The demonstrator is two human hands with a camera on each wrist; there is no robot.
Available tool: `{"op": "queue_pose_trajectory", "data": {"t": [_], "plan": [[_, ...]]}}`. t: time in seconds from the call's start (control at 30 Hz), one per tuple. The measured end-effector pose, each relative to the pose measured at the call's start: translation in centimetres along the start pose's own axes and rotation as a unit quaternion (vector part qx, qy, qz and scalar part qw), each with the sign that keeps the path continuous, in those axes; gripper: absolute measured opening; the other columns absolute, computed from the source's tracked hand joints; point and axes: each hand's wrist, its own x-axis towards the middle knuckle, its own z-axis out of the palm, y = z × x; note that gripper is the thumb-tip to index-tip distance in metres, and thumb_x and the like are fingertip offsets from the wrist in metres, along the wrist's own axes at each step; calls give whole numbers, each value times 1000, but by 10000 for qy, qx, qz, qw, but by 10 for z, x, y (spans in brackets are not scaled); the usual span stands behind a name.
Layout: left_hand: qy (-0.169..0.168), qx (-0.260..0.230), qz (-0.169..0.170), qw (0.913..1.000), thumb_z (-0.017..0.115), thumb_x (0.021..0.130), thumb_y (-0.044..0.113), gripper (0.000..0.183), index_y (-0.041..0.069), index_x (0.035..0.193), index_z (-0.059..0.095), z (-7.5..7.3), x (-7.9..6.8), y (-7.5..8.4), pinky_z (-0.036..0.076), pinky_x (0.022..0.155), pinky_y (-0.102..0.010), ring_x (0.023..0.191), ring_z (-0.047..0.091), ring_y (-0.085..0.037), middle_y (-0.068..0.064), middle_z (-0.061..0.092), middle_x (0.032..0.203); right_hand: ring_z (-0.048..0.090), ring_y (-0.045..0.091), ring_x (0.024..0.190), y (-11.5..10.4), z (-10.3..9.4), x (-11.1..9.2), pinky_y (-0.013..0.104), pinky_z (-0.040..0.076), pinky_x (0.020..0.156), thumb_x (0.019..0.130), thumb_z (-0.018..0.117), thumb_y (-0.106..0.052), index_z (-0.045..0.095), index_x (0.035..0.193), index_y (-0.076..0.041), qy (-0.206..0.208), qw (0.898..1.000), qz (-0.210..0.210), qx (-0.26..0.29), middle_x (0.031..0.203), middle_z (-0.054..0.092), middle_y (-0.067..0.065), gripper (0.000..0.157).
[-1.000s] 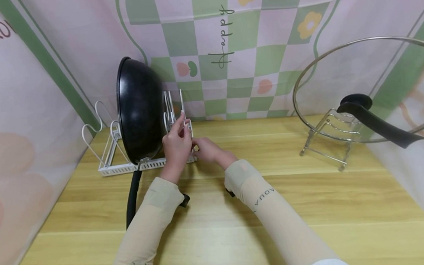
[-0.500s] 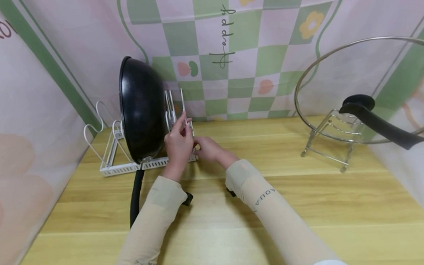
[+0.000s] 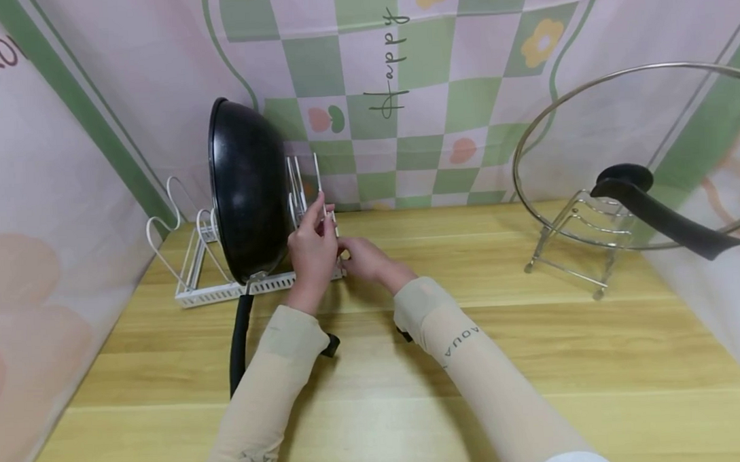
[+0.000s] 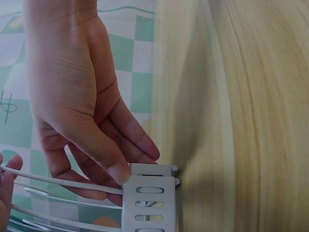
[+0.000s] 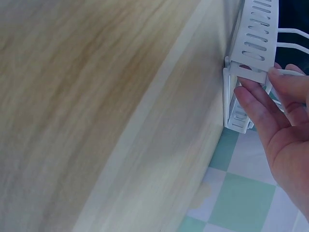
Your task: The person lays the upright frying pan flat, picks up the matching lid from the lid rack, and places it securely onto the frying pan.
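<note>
A white metal rack (image 3: 210, 295) with wire dividers stands on the table by the patterned backdrop. In it a black wok (image 3: 249, 194) is propped on edge, its black handle (image 3: 242, 337) pointing toward me. My left hand (image 3: 312, 253) pinches the rack's rightmost wire divider (image 3: 317, 171) between thumb and fingers. Low at the rack's right end, my right hand (image 3: 371, 263) grips the slotted end piece (image 5: 258, 36), thumb on top and fingers beneath in the right wrist view. Only a few left fingertips (image 4: 6, 186) show at the edge of the left wrist view.
To the right, a wire stand (image 3: 581, 251) carries a large glass lid (image 3: 526, 134) with a metal rim and black handle (image 3: 666, 214). A printed cloth (image 3: 427, 120) covers the wall behind. Wooden tabletop (image 3: 376, 421) spreads in front of the rack.
The rack has shifted slightly right together with the wok, and both hands have moved along with it. Their holds look the same.
</note>
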Motion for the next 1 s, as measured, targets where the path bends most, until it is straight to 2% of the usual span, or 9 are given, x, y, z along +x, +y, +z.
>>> {"op": "queue_pose_trajectory", "data": {"t": [0.37,0.67,1.0], "plan": [[62,72,98,9999,64,99,-2,38,0,137,63,0,1,0,61,73,-40,82,74,-27,-12,75,111,61,30,121,-2,-1,2,40,48,104,99,61,2,68,122,1,-61,9999,88,-2,122,69,15,24],[29,126,101,9999,64,99,-2,38,0,137,63,-1,2,0,61,72,-40,81,74,-27,-12,75,111,63,27,118,-5,-2,2,38,50,100,100,62,1,69,121,0,-115,9998,146,-69,122,69,14,23],[26,103,150,9998,64,99,-2,37,-2,136,63,4,4,-1,60,73,-40,85,74,-29,-14,75,110,61,30,121,0,-2,1,40,48,104,99,61,2,68,125,1,26,9999,80,-95,123,69,16,26]]}}
